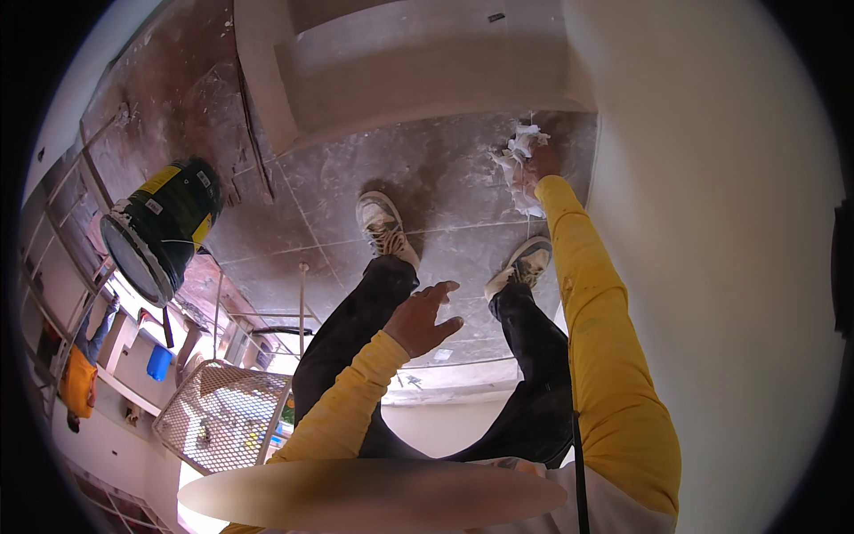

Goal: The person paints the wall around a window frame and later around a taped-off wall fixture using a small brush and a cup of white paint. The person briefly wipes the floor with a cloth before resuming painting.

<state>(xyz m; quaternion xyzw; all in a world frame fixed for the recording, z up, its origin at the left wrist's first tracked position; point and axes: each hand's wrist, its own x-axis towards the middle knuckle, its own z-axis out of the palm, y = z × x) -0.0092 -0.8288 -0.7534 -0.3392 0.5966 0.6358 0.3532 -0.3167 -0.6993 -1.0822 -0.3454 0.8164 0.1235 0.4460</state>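
My right arm reaches far out along the right-hand wall. At its end, my right hand (pixel 544 163) is closed on a white, crumpled, torn-looking material (pixel 516 171); I cannot tell whether it is paper, plastic or cloth. The material hangs low over the grey floor or lies against it, partly covered by my fingers. Closer in, my left hand (pixel 422 322) hovers in front of my left leg, holding nothing. Its thumb and fingers are apart. Yellow sleeves cover both forearms.
Dusty grey floor tiles (pixel 311 191) lie under my shoes (pixel 387 222). A pale wall (pixel 712 222) rises at right, and a low pale wall block (pixel 418 71) stands ahead. At left are a dark green bucket (pixel 173 222), a metal mesh panel (pixel 227 414) and thin metal bars (pixel 67 214).
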